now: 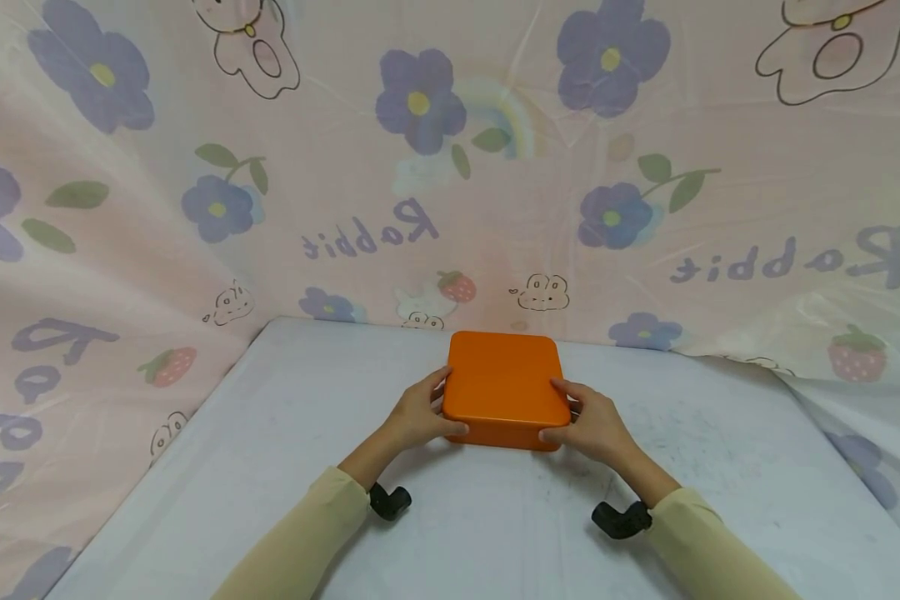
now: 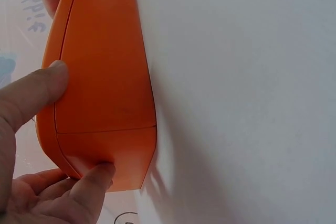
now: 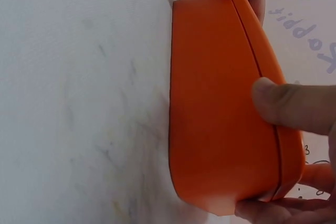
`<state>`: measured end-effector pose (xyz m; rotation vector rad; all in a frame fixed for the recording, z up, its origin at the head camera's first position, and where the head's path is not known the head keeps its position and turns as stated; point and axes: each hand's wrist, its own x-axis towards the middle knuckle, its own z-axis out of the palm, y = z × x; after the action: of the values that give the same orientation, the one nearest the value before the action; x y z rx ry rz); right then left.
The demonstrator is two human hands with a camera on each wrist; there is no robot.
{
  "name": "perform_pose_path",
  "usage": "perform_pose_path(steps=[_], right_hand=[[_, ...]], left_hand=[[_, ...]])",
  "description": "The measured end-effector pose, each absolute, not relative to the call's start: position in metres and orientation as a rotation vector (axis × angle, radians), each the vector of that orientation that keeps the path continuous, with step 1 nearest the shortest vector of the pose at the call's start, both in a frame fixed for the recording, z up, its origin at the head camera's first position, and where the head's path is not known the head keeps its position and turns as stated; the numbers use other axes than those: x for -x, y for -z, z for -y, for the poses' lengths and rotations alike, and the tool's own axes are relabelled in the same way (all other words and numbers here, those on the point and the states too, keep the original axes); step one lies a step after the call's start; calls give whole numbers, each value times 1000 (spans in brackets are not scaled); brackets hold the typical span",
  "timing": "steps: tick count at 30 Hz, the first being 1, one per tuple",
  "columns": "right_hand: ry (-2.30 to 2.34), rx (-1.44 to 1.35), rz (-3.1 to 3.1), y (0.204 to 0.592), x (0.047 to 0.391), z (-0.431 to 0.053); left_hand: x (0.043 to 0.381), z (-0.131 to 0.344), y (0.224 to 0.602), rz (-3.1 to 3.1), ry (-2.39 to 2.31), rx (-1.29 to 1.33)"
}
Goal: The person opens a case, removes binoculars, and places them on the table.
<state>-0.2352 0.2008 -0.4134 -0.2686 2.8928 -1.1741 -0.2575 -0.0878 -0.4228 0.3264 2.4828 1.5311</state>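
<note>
An orange box with rounded corners and a flat lid sits on the white table, toward its far edge. My left hand grips its left side, thumb on the near wall and fingers along the side. On the opposite side my right hand holds it the same way. A thin seam between lid and body runs along the box wall in the left wrist view, with the left thumb across it. In the right wrist view the right thumb presses at that seam. The box's inside is hidden.
The white table runs back to a pale pink curtain printed with flowers, rabbits and strawberries, which also hangs along the left and right. A black curved piece sits at the left wrist, another black piece at the right.
</note>
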Motion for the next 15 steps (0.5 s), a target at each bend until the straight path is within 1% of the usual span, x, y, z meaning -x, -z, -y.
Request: perform_pose_path(steps=[15], right_hand=[[1274,289,-2864,414,236,-201]], left_hand=[[261,87,422,-2468,-1560,-333]])
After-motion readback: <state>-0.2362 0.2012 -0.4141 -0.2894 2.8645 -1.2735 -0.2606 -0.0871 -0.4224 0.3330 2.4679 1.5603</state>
